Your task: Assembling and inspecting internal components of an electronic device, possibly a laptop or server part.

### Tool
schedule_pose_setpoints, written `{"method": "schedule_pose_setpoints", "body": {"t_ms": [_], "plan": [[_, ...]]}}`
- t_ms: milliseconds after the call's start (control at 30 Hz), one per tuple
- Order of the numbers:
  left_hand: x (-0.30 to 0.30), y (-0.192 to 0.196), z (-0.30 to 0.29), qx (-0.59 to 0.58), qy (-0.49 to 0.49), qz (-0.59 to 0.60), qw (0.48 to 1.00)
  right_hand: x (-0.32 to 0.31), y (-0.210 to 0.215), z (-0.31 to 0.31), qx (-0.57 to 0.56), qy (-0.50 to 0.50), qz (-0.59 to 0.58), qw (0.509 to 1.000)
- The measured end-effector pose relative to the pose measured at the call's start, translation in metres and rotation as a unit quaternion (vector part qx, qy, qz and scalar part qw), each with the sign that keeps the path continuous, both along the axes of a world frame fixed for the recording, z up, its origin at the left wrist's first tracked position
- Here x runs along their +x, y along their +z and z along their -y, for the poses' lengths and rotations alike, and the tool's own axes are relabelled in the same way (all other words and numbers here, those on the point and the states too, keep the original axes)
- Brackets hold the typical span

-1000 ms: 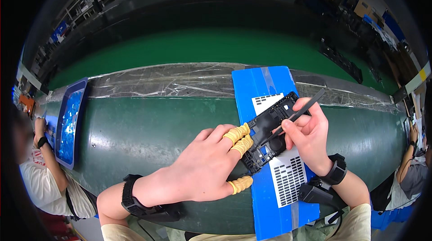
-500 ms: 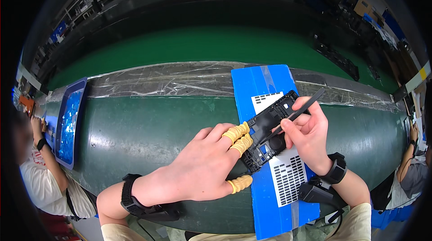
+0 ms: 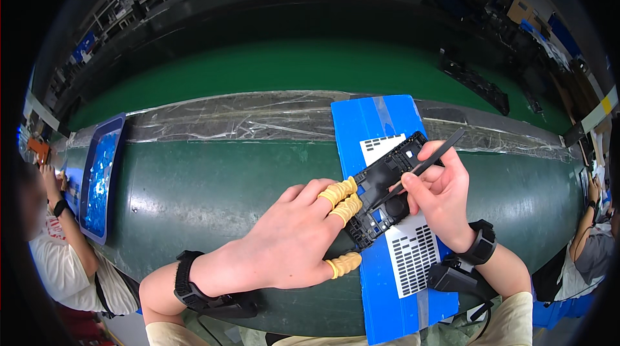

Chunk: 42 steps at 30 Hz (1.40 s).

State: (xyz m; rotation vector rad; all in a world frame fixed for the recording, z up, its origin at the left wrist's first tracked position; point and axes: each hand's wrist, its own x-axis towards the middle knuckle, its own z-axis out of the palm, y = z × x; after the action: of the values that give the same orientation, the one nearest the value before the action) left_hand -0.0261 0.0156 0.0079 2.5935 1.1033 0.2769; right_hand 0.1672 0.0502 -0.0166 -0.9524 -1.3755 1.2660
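Note:
A black plastic device frame (image 3: 387, 176) with cut-outs and a round recess lies slanted over a blue board (image 3: 381, 281). My left hand (image 3: 284, 233), with yellow finger cots on its thumb and two fingers, grips the frame along its left edge and near end. My right hand (image 3: 442, 184) pinches dark tweezers (image 3: 429, 162) over the frame. Their tips point down and left into its middle; whether anything small is between them I cannot make out. Beneath the frame, a white sheet with rows of small black rectangular stickers (image 3: 415, 261) is on the board.
At the left stands a blue tray (image 3: 97, 233) of shiny blue pieces. Beyond a tape-covered ledge (image 3: 258, 123) runs a green belt (image 3: 271, 65) carrying black parts (image 3: 476, 84) at the right. One person (image 3: 64, 249) sits to the left, another (image 3: 584, 249) to the right.
The black parts on the green belt have shifted slightly to the left. Both my hands, the tweezers and the frame stay almost in place.

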Motion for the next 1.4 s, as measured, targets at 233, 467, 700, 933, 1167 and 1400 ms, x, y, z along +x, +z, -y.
{"method": "schedule_pose_setpoints", "body": {"t_ms": [233,467,700,933,1167,1400], "plan": [[0.000,0.002,0.000,0.010,0.005,0.003,1.000,0.000,0.000,-0.003,0.007,0.010,0.000,1.000],[0.000,0.003,0.003,0.008,0.009,0.024,1.000,0.001,-0.001,-0.003,0.021,0.005,-0.025,0.999],[0.013,0.008,0.006,0.022,-0.004,-0.015,1.000,0.005,-0.001,-0.004,0.007,-0.061,-0.133,0.989],[0.010,0.028,0.036,0.106,0.117,-0.090,0.983,0.034,0.028,0.033,0.012,-0.077,-0.128,0.989],[-0.002,-0.012,0.071,0.012,0.231,0.066,0.971,0.066,-0.013,0.046,-0.093,-0.042,-0.104,0.989],[-0.016,0.012,0.055,0.129,0.256,0.396,0.872,0.067,-0.016,0.046,-0.068,-0.034,-0.082,0.994]]}}
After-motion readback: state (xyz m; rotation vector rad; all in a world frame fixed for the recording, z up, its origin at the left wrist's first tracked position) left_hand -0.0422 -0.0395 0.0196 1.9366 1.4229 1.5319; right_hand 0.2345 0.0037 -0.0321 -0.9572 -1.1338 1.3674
